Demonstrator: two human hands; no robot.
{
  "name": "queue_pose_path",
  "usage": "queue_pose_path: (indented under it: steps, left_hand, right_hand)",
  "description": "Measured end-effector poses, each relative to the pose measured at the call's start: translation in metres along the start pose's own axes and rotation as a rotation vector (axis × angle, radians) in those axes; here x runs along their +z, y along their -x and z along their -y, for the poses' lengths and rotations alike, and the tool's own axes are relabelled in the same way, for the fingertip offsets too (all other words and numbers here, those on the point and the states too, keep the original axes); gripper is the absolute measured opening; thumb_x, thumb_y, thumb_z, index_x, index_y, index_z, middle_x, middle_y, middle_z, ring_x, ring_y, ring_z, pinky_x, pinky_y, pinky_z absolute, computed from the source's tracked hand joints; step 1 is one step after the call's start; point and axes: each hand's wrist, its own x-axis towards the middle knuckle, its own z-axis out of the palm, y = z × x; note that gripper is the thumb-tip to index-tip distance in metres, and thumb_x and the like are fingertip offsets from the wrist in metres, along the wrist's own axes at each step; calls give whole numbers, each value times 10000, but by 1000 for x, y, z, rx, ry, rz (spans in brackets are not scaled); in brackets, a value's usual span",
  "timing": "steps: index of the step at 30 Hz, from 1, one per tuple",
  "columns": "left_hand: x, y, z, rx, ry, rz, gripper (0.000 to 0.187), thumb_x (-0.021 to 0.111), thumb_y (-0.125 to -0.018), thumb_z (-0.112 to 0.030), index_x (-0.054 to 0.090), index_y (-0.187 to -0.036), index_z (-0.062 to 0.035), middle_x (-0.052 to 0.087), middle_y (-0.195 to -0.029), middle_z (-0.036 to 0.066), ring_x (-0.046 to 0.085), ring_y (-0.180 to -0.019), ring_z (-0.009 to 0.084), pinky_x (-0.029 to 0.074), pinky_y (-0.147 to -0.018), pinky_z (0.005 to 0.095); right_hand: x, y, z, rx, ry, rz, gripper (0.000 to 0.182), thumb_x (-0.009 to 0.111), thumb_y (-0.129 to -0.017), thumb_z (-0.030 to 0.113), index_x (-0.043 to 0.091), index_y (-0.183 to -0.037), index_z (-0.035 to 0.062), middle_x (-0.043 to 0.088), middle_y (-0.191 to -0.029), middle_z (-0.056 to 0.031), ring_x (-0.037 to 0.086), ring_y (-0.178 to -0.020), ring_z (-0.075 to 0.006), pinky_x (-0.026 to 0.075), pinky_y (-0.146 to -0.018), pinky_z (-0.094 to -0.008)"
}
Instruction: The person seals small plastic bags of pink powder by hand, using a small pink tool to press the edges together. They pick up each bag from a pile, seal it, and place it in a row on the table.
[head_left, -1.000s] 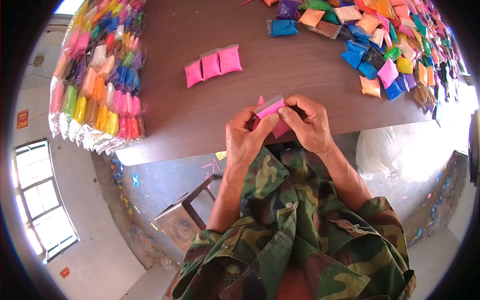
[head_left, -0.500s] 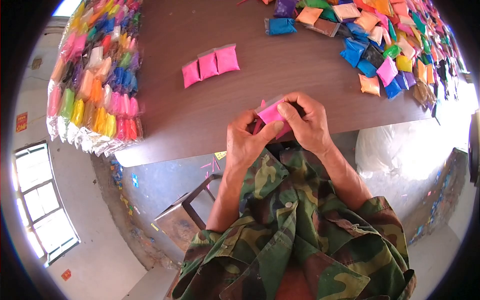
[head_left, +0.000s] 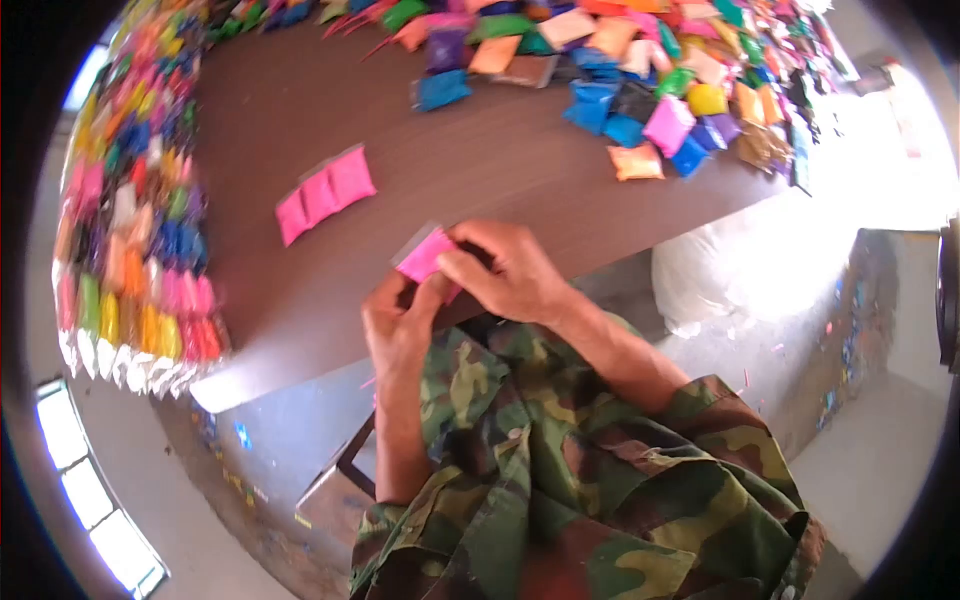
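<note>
Head camera view: a person in a camouflage shirt [head_left: 560,500] pinches a pink packet [head_left: 425,255] between left hand [head_left: 400,320] and right hand [head_left: 505,275], over the near edge of a brown table [head_left: 500,170]. The small pouch looks light and soft, best gripped by its flat sealed edge. Beyond lie three pink packets [head_left: 325,193] and a heap of coloured packets [head_left: 650,80].

Left hand [head_left: 398,318] and right hand [head_left: 505,272] meet — fingers pinched
</note>
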Motion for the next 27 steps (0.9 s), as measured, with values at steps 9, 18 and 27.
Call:
queue_pose_path:
  steps: [9, 18, 27]
  left_hand:
    - [1, -2, -3, 27, 87, 79, 287, 807, -978, -202, 767, -1133, 36, 745, -963, 27, 645, -845, 81, 518, -776, 249]
    - [-3, -11, 11, 164, -86, 107, 253, 756, -1015, -180, 759, -1104, 57, 765, -941, 58, 664, -854, 105, 535, -785, 280]
    - [-4, -20, 27, 119, 106, 43, 232, 746, -1042, -267, 757, -1095, -41, 634, -805, -92, 403, -575, -30, 233, -493, 194]
  right_hand:
    - [-1, 4, -7, -46, -16, -77, 269, 696, -1013, 248, 672, -966, -16, 671, -823, -200, 662, -712, -301, 509, -653, -414]
    - [10, 4, -12, -143, 5, -177, 258, 711, -1001, 229, 671, -963, -23, 656, -796, -198, 647, -684, -281, 508, -653, -416]
    - [9, 8, 1, -103, -32, -144, 227, 702, -975, 203, 717, -1048, -11, 687, -814, -170, 615, -685, -218, 504, -658, -388]
